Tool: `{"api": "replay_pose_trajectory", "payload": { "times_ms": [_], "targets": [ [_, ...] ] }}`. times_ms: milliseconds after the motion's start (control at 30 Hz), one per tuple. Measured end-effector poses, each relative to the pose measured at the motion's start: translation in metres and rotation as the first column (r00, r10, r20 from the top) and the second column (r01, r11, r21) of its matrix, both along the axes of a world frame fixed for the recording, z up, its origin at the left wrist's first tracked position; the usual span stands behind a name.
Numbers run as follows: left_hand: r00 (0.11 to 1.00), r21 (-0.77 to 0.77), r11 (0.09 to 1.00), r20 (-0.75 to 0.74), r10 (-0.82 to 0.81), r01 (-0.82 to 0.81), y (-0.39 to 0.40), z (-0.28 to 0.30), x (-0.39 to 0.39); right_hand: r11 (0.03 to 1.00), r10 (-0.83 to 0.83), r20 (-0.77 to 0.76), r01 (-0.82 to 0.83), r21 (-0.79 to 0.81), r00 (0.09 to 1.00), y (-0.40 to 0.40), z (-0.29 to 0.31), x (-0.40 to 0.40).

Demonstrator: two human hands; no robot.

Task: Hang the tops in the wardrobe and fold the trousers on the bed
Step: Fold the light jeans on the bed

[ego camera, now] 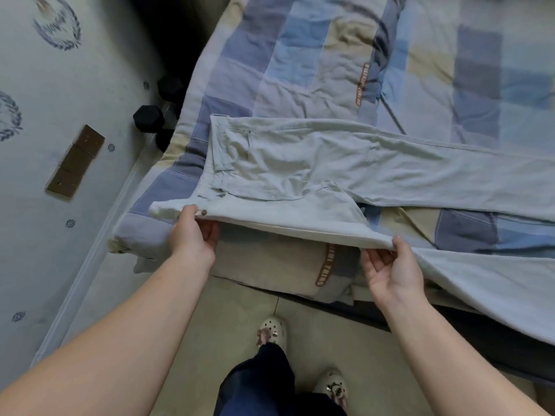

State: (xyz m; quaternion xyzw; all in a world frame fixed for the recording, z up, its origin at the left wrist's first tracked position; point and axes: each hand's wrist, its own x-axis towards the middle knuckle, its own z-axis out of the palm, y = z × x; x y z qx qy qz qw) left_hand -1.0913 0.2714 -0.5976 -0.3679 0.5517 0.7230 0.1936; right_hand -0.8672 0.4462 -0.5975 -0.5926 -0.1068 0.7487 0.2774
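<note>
left hand (192,232) and right hand (393,265) pinch the trousers (300,163) (near leg raised); fold it over evenly, seams matched.

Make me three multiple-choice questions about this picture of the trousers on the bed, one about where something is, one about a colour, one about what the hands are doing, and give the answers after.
1. Where does the waistband of the trousers lie?
A. Near the left edge of the bed
B. On the floor
C. On a hanger

2. What colour are the trousers?
A. Black
B. Pale grey-green
C. Red

3. What are the two hands doing?
A. Hanging idle
B. Both pinching the near edge of the trousers
C. Holding a dumbbell

Answers:
1 A: the waistband and button sit at the left end, over the checked quilt.
2 B: the cloth is a light, washed-out grey-green throughout.
3 B: the left hand grips the edge by the button, the right hand grips it further along, lifting it off the quilt.
</note>
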Motion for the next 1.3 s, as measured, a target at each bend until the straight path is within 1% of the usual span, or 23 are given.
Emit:
{"api": "replay_pose_trajectory", "payload": {
  "times_ms": [133, 333, 467, 633, 700, 767, 833, 933, 1033, 1100, 1133, 1200, 1233, 1267, 1300],
  "targets": [
    [0.999, 0.03, 0.999, -0.034, -0.034, 0.035, 0.043, -0.001, -0.038, 0.994, 0.026, 0.013, -0.027, 0.11, 1.0, 0.056, -0.003, -0.046],
    [0.985, 0.057, 0.984, -0.057, -0.164, 0.167, 0.114, -0.031, -0.122, 0.96, 0.101, 0.144, -0.134, 0.245, 0.984, 0.144, -0.035, -0.132],
    [0.967, 0.013, 0.969, -0.077, -0.245, 0.247, 0.155, -0.059, -0.173, 0.931, 0.111, 0.238, -0.185, 0.315, 0.965, 0.196, -0.059, -0.185],
    [0.939, -0.068, 0.939, -0.047, -0.341, 0.338, 0.204, -0.109, -0.228, 0.926, 0.112, 0.363, -0.229, 0.3, 0.925, 0.243, -0.108, -0.236],
    [0.93, -0.091, 0.928, -0.042, -0.365, 0.36, 0.219, -0.127, -0.243, 0.929, 0.112, 0.395, -0.238, 0.285, 0.912, 0.254, -0.125, -0.248],
    [0.926, -0.118, 0.921, -0.017, -0.377, 0.372, 0.228, -0.142, -0.254, 0.929, 0.152, 0.406, -0.27, 0.253, 0.901, 0.262, -0.141, -0.257],
    [0.92, -0.147, 0.909, 0.011, -0.392, 0.389, 0.231, -0.156, -0.26, 0.916, 0.236, 0.389, -0.337, 0.215, 0.891, 0.266, -0.154, -0.262],
    [0.914, -0.175, 0.898, 0.027, -0.406, 0.404, 0.232, -0.173, -0.258, 0.851, 0.429, 0.343, -0.501, 0.157, 0.836, 0.263, -0.167, -0.266],
    [0.896, -0.242, 0.87, -0.009, -0.444, 0.428, 0.232, -0.179, -0.253, 0.792, 0.532, 0.309, -0.593, 0.149, 0.788, 0.254, -0.167, -0.265],
    [0.855, -0.344, 0.814, -0.056, -0.515, 0.468, 0.23, -0.178, -0.249, 0.782, 0.525, 0.335, -0.599, 0.172, 0.782, 0.25, -0.161, -0.259],
    [0.81, -0.427, 0.755, -0.083, -0.58, 0.497, 0.228, -0.176, -0.245, 0.787, 0.494, 0.364, -0.584, 0.198, 0.789, 0.245, -0.156, -0.251],
    [0.689, -0.59, 0.614, -0.13, -0.713, 0.524, 0.222, -0.168, -0.229, 0.807, 0.402, 0.439, -0.537, 0.243, 0.804, 0.229, -0.147, -0.226],
    [0.62, -0.646, 0.545, -0.138, -0.772, 0.534, 0.219, -0.163, -0.217, 0.816, 0.352, 0.489, -0.517, 0.257, 0.799, 0.218, -0.144, -0.209],
    [0.55, -0.672, 0.487, -0.14, -0.823, 0.558, 0.216, -0.158, -0.202, 0.833, 0.3, 0.54, -0.492, 0.254, 0.786, 0.203, -0.142, -0.189],
    [0.488, -0.663, 0.45, -0.144, -0.861, 0.598, 0.214, -0.152, -0.183, 0.861, 0.248, 0.578, -0.45, 0.236, 0.777, 0.187, -0.141, -0.167]
  ]
}}
